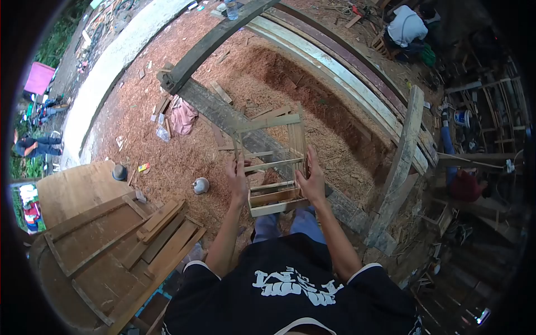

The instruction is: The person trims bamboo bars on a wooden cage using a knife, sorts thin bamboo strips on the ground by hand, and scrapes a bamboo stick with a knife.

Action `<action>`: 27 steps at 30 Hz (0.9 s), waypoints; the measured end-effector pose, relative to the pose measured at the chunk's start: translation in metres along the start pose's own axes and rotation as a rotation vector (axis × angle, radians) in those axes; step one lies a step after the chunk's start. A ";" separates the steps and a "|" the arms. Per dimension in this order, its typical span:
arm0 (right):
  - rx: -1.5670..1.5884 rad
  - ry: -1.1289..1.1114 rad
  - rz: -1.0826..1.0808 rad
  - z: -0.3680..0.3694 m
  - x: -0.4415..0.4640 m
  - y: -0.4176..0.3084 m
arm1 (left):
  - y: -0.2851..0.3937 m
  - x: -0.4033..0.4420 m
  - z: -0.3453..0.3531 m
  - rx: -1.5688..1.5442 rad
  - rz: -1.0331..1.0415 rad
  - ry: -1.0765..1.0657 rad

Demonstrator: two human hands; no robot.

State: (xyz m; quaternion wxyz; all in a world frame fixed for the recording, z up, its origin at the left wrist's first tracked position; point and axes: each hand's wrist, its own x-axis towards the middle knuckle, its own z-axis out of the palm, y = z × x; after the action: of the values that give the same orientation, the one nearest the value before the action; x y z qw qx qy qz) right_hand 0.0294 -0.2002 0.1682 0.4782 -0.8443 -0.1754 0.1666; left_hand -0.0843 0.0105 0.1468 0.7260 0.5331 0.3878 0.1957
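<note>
A small frame of light wooden slats (277,208) is held up in front of my body, above the sawdust-covered ground. My left hand (238,177) is closed on its left side, fingers pointing up along the edge. On the opposite side my right hand (312,178) grips the upright slats, with the thumb on the near side. Thin crosspieces run between the two sides, and the box-like lower end sits close to my body. Behind the frame, a long weathered beam (215,109) lies diagonally over the shavings.
Wood strips (167,234) rest on a brown panel (95,251) at lower left. A pink cloth (182,116) and a round pale object (201,185) lie on the shavings. Long boards (340,72) stretch along the upper right. A person in a white shirt (406,27) crouches beyond.
</note>
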 end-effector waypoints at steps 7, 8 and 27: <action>0.028 -0.043 0.128 0.051 0.038 0.080 | -0.082 0.095 0.004 0.441 0.135 -0.092; 0.002 -0.068 0.146 0.055 0.038 0.093 | -0.077 0.099 0.011 0.527 0.123 -0.104; 0.055 -0.091 0.089 0.007 -0.042 0.133 | -0.095 0.008 0.023 1.143 0.587 -0.103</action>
State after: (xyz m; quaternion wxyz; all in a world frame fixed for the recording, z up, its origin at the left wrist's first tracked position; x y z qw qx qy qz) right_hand 0.0075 -0.2787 0.0543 0.4849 -0.8293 -0.1548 0.2307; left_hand -0.0731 -0.0318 0.0592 0.2615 0.9284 0.2336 0.1226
